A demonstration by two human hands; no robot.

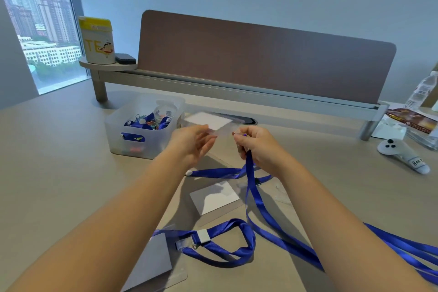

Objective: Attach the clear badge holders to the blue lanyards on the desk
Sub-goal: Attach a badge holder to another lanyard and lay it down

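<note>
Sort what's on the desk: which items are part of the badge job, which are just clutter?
Job:
- left hand holding a clear badge holder
- right hand gripping a blue lanyard
- spare holder flat on the desk
- finished lanyard with holder near the front edge

Clutter:
- clip bin
- yellow-lidded tub
- white controller
- water bottle

The holder (214,123) is clear, glossy plastic over a white paper card. The lanyard (253,197) is blue woven cloth with a slight sheen. The bin (132,135) is frosted, translucent plastic. The desk (59,161) looks smooth and matt; the screen (260,59) looks like brown felt.
</note>
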